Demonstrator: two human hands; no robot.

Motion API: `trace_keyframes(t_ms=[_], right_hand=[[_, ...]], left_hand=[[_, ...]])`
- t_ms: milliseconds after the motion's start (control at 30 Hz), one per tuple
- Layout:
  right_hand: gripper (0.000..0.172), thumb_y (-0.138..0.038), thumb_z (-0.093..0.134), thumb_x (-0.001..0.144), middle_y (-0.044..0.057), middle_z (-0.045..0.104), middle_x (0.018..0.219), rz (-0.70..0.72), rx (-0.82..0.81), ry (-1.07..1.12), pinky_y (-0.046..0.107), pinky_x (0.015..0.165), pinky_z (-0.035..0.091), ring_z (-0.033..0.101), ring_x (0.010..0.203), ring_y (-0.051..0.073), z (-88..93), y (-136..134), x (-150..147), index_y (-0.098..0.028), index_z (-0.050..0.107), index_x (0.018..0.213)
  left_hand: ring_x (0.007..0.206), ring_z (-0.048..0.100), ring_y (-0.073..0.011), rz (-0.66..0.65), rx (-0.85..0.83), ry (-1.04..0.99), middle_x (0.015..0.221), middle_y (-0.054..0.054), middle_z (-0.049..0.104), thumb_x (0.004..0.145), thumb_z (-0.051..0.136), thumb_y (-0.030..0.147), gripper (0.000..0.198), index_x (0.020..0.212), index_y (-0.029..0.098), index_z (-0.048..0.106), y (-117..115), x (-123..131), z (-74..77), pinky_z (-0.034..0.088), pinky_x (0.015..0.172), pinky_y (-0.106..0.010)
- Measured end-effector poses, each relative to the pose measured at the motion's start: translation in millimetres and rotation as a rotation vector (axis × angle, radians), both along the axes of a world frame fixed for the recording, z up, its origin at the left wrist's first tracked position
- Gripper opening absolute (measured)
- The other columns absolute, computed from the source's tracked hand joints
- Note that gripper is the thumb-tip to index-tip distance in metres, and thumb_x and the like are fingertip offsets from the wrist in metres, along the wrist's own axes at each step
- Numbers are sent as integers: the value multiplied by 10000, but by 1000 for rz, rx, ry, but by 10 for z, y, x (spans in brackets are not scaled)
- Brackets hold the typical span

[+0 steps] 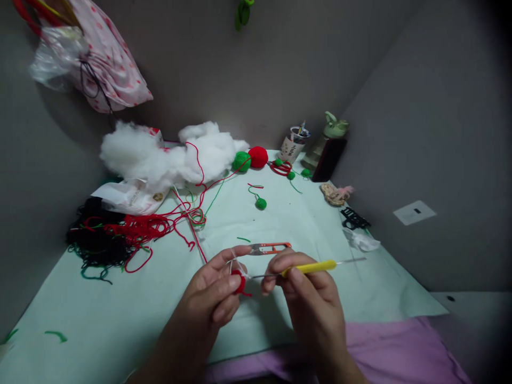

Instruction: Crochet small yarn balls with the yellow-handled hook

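Observation:
Between the thumb and fingers of my left hand is a small red crocheted piece with a short red tail. White yarn loops over the raised index finger and runs to the piece. My right hand grips the yellow handle of a crochet hook, whose metal tip points left and meets the white yarn at the edge of the red piece. Orange-handled thread snips lie on the cloth just beyond both hands.
White stuffing, a green yarn ball and a red yarn ball sit at the back. Tangled black yarn and red yarn lie left. Red-handled scissors, a cup, a bottle and a phone stand back right.

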State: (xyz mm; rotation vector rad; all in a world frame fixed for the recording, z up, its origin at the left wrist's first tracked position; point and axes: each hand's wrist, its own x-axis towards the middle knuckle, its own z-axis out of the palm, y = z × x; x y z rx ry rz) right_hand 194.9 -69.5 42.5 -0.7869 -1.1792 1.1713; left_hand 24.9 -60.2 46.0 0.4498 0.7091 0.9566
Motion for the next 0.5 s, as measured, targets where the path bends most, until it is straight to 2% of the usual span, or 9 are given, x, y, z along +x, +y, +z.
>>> trace_keyframes(t_ms=[67,133,233,333,500], right_hand=[[197,-305,595,1025,42,695,859,35,13,-41,305,706,584,678,774,179,-2,15,-26,-251,784,1021],[181,-291,615,1018,51,717,911,0,70,-143,316,810,580,680,897,190,-12,26,-49,-256,793,1028],[174,-282,610,1022,52,732,949,-19,50,-113,311,787,595,686,866,179,-36,51,-72,-259,782,1040],[174,-322,611,1018,51,730,902,53,-65,53,287,660,605,682,719,160,-43,92,-85,-235,762,1012],[202,-326,583,1031,56,726,898,130,-111,160,300,651,610,690,681,156,-18,124,-84,-204,734,975]], left_hand=[[396,329,31,-1,21,47,838,28,614,803,804,241,393,1184,213,714,-21,33,-22,239,409,-151],[440,440,-14,32,56,79,809,30,619,769,839,238,441,1189,218,704,-33,67,-54,319,422,-163],[680,634,-126,103,90,89,825,-7,659,735,869,225,479,1182,199,699,-30,89,-95,476,569,-215],[730,641,-150,118,102,102,822,-18,669,745,860,224,464,1178,187,697,-16,76,-103,507,657,-265],[655,590,-131,127,78,147,811,-3,629,749,844,238,435,1159,178,713,-7,44,-82,492,643,-286]])
